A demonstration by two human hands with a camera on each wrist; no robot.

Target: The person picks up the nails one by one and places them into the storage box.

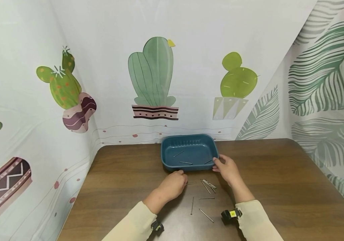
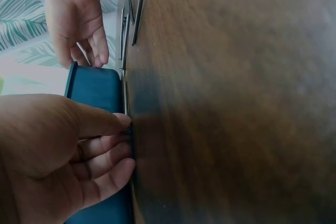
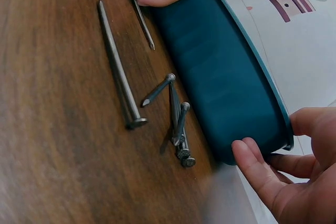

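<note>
On the table (image 1: 120, 201) we have a blue tray (image 1: 196, 153) at twelve o'clock — fingers bent, our right hand (image 1: 229, 172) grips its four-o'clock corner, our left hand (image 1: 172, 186) pinches a nail (image 1: 191, 183) at its seven — loose nails (image 1: 206, 198) at its five.

From here, the left hand (image 1: 172, 184) conceals one end of the pinched nail (image 1: 191, 183); overlap within the nail cluster (image 1: 209, 184) prevents an exact count. Both sleeves (image 1: 132, 223) are truncated by the head view's lower edge, the tray (image 2: 94, 85) by the left wrist view's.
</note>
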